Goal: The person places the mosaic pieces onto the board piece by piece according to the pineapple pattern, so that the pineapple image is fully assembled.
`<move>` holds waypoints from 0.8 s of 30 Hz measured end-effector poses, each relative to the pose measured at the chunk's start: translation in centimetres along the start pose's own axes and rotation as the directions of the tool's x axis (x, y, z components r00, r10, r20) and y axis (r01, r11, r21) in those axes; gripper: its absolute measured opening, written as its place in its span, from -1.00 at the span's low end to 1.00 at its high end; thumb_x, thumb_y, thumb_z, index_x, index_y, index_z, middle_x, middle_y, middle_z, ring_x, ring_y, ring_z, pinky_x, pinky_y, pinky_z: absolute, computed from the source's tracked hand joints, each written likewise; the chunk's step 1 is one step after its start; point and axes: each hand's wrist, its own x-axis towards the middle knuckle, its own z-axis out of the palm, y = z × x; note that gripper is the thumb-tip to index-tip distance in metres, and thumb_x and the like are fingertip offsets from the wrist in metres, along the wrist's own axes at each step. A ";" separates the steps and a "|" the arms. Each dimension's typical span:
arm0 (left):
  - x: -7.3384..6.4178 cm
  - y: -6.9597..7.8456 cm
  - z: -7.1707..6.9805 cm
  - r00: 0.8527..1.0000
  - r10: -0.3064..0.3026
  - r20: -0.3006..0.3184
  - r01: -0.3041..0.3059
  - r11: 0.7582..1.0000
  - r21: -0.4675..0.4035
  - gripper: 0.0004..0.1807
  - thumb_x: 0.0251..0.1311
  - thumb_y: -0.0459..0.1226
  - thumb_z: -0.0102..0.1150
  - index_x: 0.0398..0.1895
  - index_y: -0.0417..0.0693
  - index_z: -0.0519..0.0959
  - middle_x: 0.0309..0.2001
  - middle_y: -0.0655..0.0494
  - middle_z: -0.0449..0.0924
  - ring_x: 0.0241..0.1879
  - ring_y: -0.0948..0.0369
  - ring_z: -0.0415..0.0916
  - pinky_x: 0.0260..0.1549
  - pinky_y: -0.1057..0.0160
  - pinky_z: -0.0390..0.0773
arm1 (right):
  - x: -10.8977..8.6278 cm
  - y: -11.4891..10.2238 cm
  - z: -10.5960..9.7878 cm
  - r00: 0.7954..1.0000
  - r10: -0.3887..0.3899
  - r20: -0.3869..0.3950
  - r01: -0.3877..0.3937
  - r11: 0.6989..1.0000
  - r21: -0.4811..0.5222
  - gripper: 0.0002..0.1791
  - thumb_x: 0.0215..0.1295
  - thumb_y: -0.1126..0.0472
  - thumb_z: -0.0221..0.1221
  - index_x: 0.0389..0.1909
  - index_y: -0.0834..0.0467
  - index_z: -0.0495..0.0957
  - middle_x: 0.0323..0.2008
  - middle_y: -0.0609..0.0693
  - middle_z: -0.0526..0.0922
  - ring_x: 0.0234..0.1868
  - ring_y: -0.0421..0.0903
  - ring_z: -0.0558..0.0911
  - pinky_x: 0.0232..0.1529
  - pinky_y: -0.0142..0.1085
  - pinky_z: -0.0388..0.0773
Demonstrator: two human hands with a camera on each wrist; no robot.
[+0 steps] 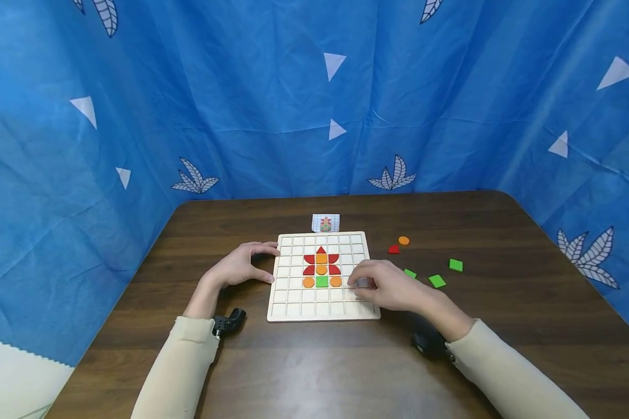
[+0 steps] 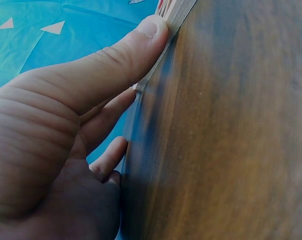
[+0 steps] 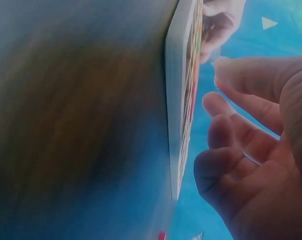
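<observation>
A pale wooden grid board (image 1: 293, 305) lies on the table with coloured tiles in its middle cells: red pieces round an orange square (image 1: 321, 258), an orange disc (image 1: 321, 270) beneath it, and in the row below a green square (image 1: 322, 281) between two orange discs. Against the board's left edge rest the thumb and fingertips of my left hand (image 1: 241, 265), spread in a loose curve. My right hand (image 1: 385, 284) hovers over the board's right side, fingers bent, thumb and forefinger close together. No tile shows between them in the right wrist view.
Right of the board lie a loose orange disc (image 1: 403, 240), a red piece (image 1: 393, 249) and several green squares (image 1: 437, 281), one partly hidden by my right hand. A small printed pattern card (image 1: 325, 223) sits behind the board. Blue curtain (image 1: 293, 99) surrounds the table's far sides.
</observation>
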 end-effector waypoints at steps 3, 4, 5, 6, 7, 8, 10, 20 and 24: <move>-0.1 0.0 0.0 1.000 0.007 0.002 -0.007 1.000 -0.003 -0.37 -0.01 -0.12 0.62 0.21 0.12 0.66 0.52 0.06 0.36 0.54 -0.10 0.17 0.50 -0.27 0.16 | -0.7 0.5 -0.6 1.000 0.015 -0.002 -0.015 1.000 -0.002 -0.78 0.31 0.20 0.39 -0.04 -0.01 0.75 -0.05 -0.14 0.70 -0.26 -0.19 0.56 -0.32 -0.41 0.56; -0.1 0.0 0.0 1.000 0.009 0.002 -0.009 1.000 -0.005 -0.37 -0.01 -0.13 0.62 0.21 0.11 0.66 0.52 0.05 0.36 0.54 -0.10 0.17 0.50 -0.26 0.16 | -0.9 0.7 -0.8 1.000 0.024 -0.006 -0.024 1.000 -0.002 -0.77 0.30 0.20 0.39 -0.03 -0.01 0.74 -0.06 -0.14 0.69 -0.29 -0.20 0.55 -0.34 -0.41 0.55; -0.1 0.0 0.0 1.000 0.011 0.001 -0.011 1.000 -0.005 -0.37 -0.01 -0.14 0.62 0.20 0.11 0.66 0.51 0.05 0.37 0.54 -0.09 0.17 0.50 -0.26 0.16 | -1.1 0.9 -1.1 1.000 0.028 -0.012 -0.028 1.000 -0.003 -0.76 0.29 0.21 0.40 -0.03 0.00 0.74 -0.06 -0.12 0.69 -0.31 -0.21 0.54 -0.35 -0.41 0.55; -0.1 0.0 0.0 1.000 0.013 0.001 -0.013 1.000 -0.004 -0.38 -0.01 -0.15 0.62 0.20 0.10 0.66 0.51 0.05 0.37 0.54 -0.09 0.17 0.50 -0.25 0.16 | -1.4 1.1 -1.3 0.999 0.034 -0.020 -0.034 0.999 -0.007 -0.76 0.29 0.21 0.40 -0.03 -0.01 0.74 -0.06 -0.12 0.70 -0.33 -0.22 0.53 -0.37 -0.41 0.54; -0.1 0.0 0.0 1.000 0.012 0.002 -0.012 1.000 -0.006 -0.38 -0.01 -0.16 0.63 0.20 0.10 0.66 0.51 0.05 0.37 0.54 -0.08 0.17 0.51 -0.24 0.16 | -1.6 1.3 -1.5 0.999 0.042 -0.027 -0.042 0.999 -0.008 -0.75 0.28 0.21 0.41 -0.03 -0.01 0.74 -0.07 -0.11 0.70 -0.35 -0.21 0.52 -0.38 -0.40 0.53; 0.0 0.0 0.0 1.000 0.013 0.002 -0.013 1.000 -0.005 -0.38 -0.01 -0.16 0.63 0.20 0.09 0.66 0.51 0.05 0.37 0.54 -0.08 0.17 0.51 -0.23 0.16 | -1.8 1.6 -1.8 0.998 0.050 -0.034 -0.050 0.999 -0.010 -0.75 0.27 0.21 0.42 -0.03 -0.01 0.74 -0.07 -0.11 0.70 -0.34 -0.21 0.53 -0.37 -0.40 0.53; -0.1 0.0 0.0 1.000 0.008 0.001 -0.008 1.000 -0.007 -0.38 -0.02 -0.18 0.63 0.20 0.09 0.66 0.51 0.06 0.38 0.55 -0.07 0.16 0.52 -0.22 0.16 | -2.3 2.1 -2.2 0.997 0.067 -0.048 -0.068 0.998 -0.016 -0.74 0.26 0.22 0.43 -0.03 0.00 0.74 -0.08 -0.11 0.71 -0.31 -0.20 0.53 -0.35 -0.39 0.54; -0.1 0.1 0.0 1.000 0.002 -0.002 -0.002 1.000 -0.013 -0.38 -0.03 -0.19 0.64 0.19 0.10 0.67 0.50 0.07 0.38 0.54 -0.07 0.17 0.52 -0.20 0.15 | -5.1 6.9 -6.1 0.990 0.141 -0.004 -0.141 0.990 -0.029 -0.65 0.20 0.20 0.47 0.02 0.01 0.71 -0.05 -0.05 0.71 -0.25 -0.13 0.52 -0.30 -0.34 0.55; -0.1 0.1 -0.1 1.000 0.005 0.001 -0.005 1.000 -0.010 -0.38 -0.03 -0.17 0.64 0.19 0.10 0.67 0.51 0.06 0.38 0.54 -0.07 0.17 0.52 -0.21 0.16 | -6.2 8.4 -7.0 0.983 0.185 0.018 -0.185 0.983 -0.009 -0.62 0.16 0.18 0.50 0.01 0.00 0.71 -0.05 -0.05 0.70 -0.19 -0.10 0.52 -0.26 -0.33 0.55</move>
